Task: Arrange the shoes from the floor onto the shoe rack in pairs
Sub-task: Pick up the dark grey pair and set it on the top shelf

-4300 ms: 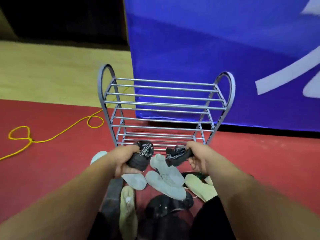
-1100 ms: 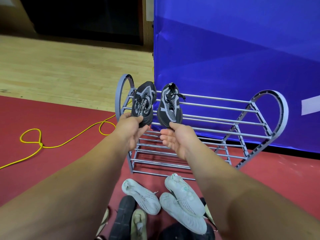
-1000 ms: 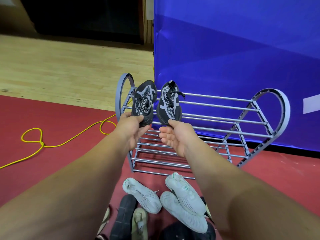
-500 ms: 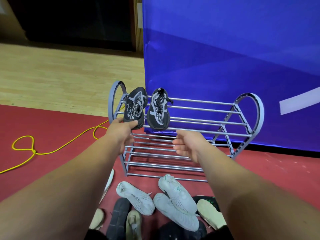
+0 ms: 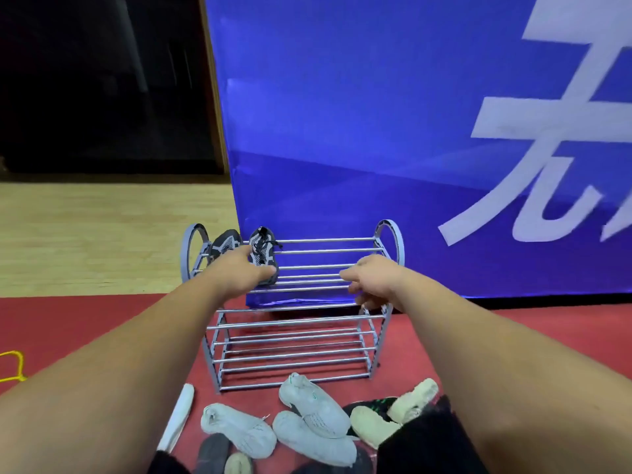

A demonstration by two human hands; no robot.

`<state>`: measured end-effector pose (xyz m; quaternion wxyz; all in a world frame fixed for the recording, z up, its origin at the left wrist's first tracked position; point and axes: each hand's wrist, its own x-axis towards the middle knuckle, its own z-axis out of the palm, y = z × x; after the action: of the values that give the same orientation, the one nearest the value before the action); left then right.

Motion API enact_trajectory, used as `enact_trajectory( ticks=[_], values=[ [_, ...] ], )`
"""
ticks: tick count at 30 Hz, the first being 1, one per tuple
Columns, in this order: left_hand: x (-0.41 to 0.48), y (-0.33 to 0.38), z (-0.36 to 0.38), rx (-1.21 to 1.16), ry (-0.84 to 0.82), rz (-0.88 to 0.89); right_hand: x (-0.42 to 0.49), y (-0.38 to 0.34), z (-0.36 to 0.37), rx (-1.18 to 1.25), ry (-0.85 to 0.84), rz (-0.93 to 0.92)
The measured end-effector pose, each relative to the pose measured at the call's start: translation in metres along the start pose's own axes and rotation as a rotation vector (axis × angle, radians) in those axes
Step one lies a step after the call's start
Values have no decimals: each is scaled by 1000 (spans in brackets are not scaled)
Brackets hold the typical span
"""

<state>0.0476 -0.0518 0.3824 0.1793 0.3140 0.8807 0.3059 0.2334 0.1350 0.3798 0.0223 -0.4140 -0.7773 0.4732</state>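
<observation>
A grey metal shoe rack (image 5: 390, 234) stands on the red floor against a blue banner. Two black mesh shoes sit side by side at the left end of its top shelf, the left black shoe (image 5: 224, 241) and the right black shoe (image 5: 261, 249). My left hand (image 5: 239, 273) lies over their heels, covering the left shoe's heel and reaching the right one's; its grip is hidden. My right hand (image 5: 372, 280) hovers over the shelf's right part, fingers apart and holding nothing. On the floor in front lie white sneakers (image 5: 313, 403), cream shoes (image 5: 371, 422) and a dark shoe (image 5: 212, 453).
The blue banner (image 5: 376, 148) rises right behind the rack. A yellow cable (image 5: 13, 364) lies on the red floor at the far left. Pale wooden flooring (image 5: 85, 234) stretches behind the rack's left side. The rack's lower shelves (image 5: 294, 354) hold nothing.
Both black shoes went from the floor pile up onto the top shelf. My right hand has let go of the right shoe and moved right. My left hand has slid across the heels.
</observation>
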Motion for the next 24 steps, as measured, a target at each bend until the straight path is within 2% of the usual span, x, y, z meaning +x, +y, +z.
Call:
enact_trajectory(
  ticks=[4,7,14,24],
  values=[
    [-30,19,6,269,-64,105,-37,7,-17,-407,43,-109],
    [-50,25,11,421,-99,159,-55,14,-24,-564,45,-167],
    [-67,-4,34,620,-163,164,-62,52,-9,-725,-5,-154],
    [-31,-76,81,630,-274,103,-3,93,29,-779,-101,-87]
  ],
)
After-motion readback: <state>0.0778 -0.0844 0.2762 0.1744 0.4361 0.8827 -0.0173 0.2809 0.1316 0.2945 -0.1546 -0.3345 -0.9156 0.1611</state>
